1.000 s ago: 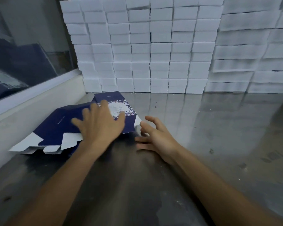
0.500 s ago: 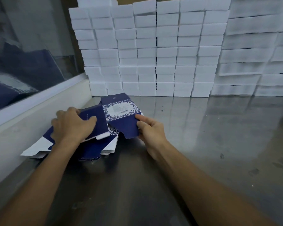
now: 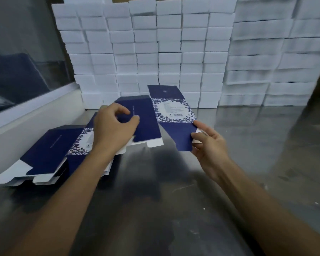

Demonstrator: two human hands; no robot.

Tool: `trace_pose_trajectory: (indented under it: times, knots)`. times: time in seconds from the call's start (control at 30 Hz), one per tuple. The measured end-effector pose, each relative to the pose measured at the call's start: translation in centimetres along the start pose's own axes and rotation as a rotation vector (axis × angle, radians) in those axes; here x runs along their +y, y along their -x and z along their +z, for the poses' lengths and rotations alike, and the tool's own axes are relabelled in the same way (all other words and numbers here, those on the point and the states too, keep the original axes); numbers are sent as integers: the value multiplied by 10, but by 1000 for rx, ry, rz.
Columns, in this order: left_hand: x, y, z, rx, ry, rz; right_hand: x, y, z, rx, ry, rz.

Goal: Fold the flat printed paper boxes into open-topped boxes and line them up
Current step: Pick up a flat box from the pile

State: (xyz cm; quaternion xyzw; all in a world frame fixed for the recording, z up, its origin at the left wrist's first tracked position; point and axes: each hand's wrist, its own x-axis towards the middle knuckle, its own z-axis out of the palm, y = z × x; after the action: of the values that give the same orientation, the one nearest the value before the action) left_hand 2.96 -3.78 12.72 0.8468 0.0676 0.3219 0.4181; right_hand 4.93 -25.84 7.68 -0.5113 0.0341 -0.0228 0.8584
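a wall of white boxes (image 3: 174, 52) fills the back of the steel table (image 3: 174, 209). at the left edge lies a pile of flat boxes (image 3: 50, 154), navy with white flaps. above the table a flat box (image 3: 155, 115) is held up, dark blue, one panel ringed with leaf print around a pale label and barcode. the left hand (image 3: 113, 132) grips its left panel, fingers curled; the right hand (image 3: 207, 143) pinches the right edge.

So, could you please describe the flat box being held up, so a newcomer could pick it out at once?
Start at the wall of white boxes behind the steel table. Just before it, both hands hold one flat blue carton above the tabletop. Unlike the flat cartons in the pile to the left, it is lifted clear.
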Motion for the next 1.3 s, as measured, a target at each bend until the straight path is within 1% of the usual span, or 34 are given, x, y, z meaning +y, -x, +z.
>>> trace_pose_trajectory:
  times: [0.1, 0.2, 0.27, 0.4, 0.47, 0.53, 0.57, 0.67, 0.73, 0.8, 0.87, 0.93, 1.07, 1.13, 1.2, 1.23, 1.3]
  knots:
    - [0, 12, 33, -183, 13, 19, -1, -2, -28, 79, 129, 0]
    - [-8, 23, 53, -346, 0, 36, 2, -6, -41, 96, 223, -35]
    - [-16, 29, 59, -411, -37, 61, 4, -7, -44, 133, 338, -83]
    - [-30, 34, 63, -528, -155, 110, 9, -9, -49, 150, 707, -146]
    - [-33, 34, 63, -560, -190, 127, 10, -9, -50, 136, 778, -165]
    - [-37, 33, 66, -529, -157, 154, 9, -7, -50, 117, 717, -177]
    - [-39, 33, 67, -478, -107, 149, 8, -5, -49, 107, 657, -177]
    - [-40, 30, 69, -319, 67, 39, 4, -2, -50, 39, 545, -192]
    - [-38, 30, 70, -296, 123, -2, 1, 3, -48, -39, 524, -206]
    - [-35, 31, 70, -302, 152, 9, 1, 8, -46, -113, 502, -213]
    - [-33, 34, 70, -297, 186, 43, 1, 10, -46, -162, 511, -211]
    - [-30, 36, 71, -279, 208, 72, 3, 12, -43, -194, 571, -232]
    - [-28, 41, 73, -225, 235, 62, 3, 17, -40, -213, 632, -313]
    - [-27, 43, 73, -199, 274, 26, 3, 17, -39, -259, 645, -355]
    - [-27, 44, 72, -173, 342, -26, 4, 17, -37, -311, 704, -447]
    - [-28, 44, 71, -167, 379, -57, 5, 17, -37, -312, 732, -499]
    - [-27, 44, 69, -178, 462, -143, 6, 16, -38, -244, 764, -591]
